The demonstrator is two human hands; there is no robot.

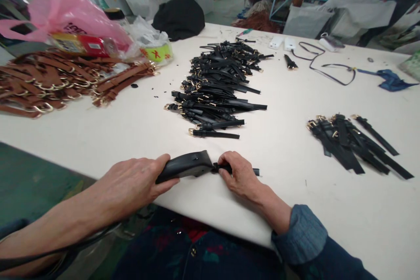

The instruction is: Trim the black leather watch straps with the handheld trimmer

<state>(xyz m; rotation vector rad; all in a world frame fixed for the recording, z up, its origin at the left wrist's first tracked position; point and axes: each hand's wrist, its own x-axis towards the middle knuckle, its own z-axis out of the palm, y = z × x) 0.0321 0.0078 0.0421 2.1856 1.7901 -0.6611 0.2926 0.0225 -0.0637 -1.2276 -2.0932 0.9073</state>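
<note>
My left hand [131, 183] grips a black handheld tool [187, 166] lying flat near the front edge of the white table [282, 148]. My right hand [238, 175] pinches a short black strap [254, 171] right at the tool's tip. Beyond my hands a long heap of black straps with gold buckles [218, 87] runs away from me down the middle of the table. A smaller bundle of black straps [354, 144] lies at the right.
Brown straps with rings [59, 81] are piled at the left, with a pink plastic bag [65, 13] and a tape roll [157, 52] behind them. A black cloth [180, 17], white chargers [282, 43], a black cord [328, 70] and a blue scrap [390, 79] lie at the far side.
</note>
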